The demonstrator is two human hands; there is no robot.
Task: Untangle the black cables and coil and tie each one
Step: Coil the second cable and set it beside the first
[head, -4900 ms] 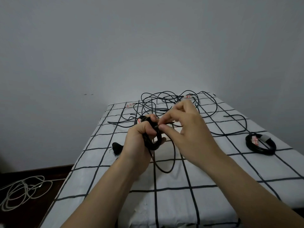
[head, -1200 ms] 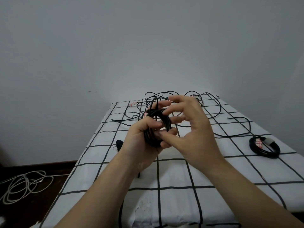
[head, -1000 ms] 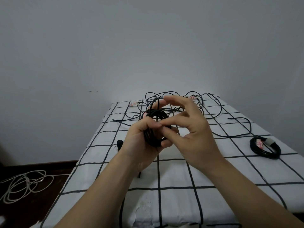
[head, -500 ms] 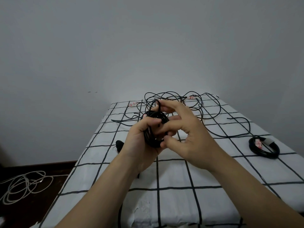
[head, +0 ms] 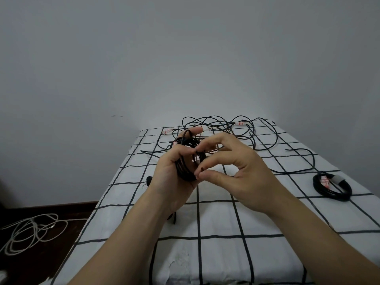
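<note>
A coil of thin black cable (head: 186, 161) is held up above the middle of the bed, in the left hand (head: 168, 182). The left fingers (head: 185, 151) and thumb are curled round the coil's near side, with the forefinger stretched up behind it and one loop of the cable hooked over that finger. The right hand (head: 242, 175) meets the coil from the right. Its thumb and curled fingers (head: 207, 159) pinch a thin brownish wire tie (head: 202, 168) right at the coil's edge. A short black tail of cable (head: 174, 218) hangs below the left wrist.

At the far end of the bed lies a loose tangle of black cables (head: 226, 128), some with small white-and-red labels (head: 239, 123). One strand trails out toward the right edge. Near that edge, well apart from the hands, lies a finished black cable coil (head: 331, 187) with a red-and-white label and a pale band. A small black object (head: 148, 179) lies just left of the left wrist; I cannot tell what it is.

The bed (head: 216, 254) is covered with a white sheet with a black grid. On the dark floor to the left lies a loose white cable (head: 30, 231).
</note>
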